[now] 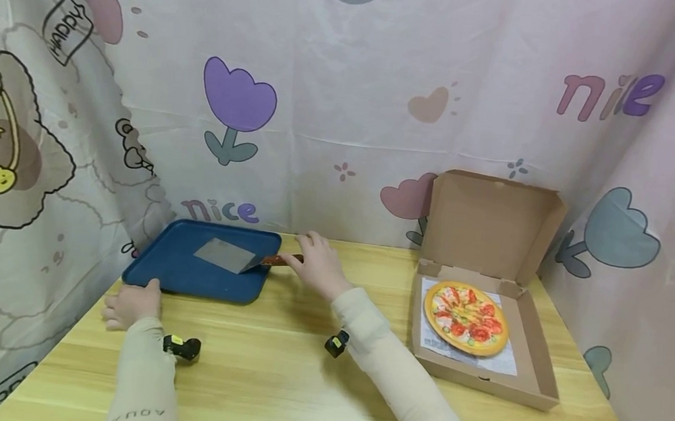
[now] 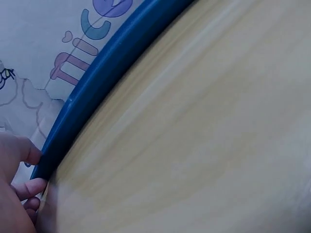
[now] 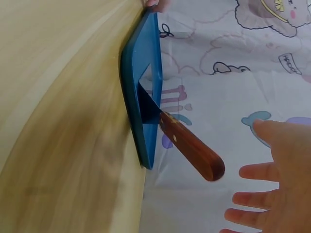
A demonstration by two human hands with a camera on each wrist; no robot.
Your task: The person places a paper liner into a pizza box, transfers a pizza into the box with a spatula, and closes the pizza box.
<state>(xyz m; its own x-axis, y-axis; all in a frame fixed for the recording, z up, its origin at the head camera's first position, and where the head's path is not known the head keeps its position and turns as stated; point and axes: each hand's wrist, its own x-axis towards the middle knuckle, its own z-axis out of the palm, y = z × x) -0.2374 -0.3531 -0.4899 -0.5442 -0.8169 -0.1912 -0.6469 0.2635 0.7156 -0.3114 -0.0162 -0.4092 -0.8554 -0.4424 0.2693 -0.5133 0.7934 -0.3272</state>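
A blue tray (image 1: pixel 176 269) lies at the back left of the table, and a spatula with a flat metal blade (image 1: pixel 224 255) rests in it. The spatula's wooden handle (image 3: pixel 192 145) juts up over the tray's right rim. My right hand (image 1: pixel 321 263) is just right of that handle. In the right wrist view, its fingers (image 3: pixel 252 199) are spread and apart from the handle. At the tray's near left corner, my left hand (image 1: pixel 134 303) pinches the rim; the left wrist view shows thumb and fingers (image 2: pixel 30 189) on either side of the edge.
An open cardboard box (image 1: pixel 480 380) stands on the right of the table, lid upright at the back. Inside it a pizza (image 1: pixel 466 318) lies on printed paper (image 1: pixel 502 365). A patterned curtain (image 1: pixel 348 103) hangs behind and beside the wooden table (image 1: pixel 255 372).
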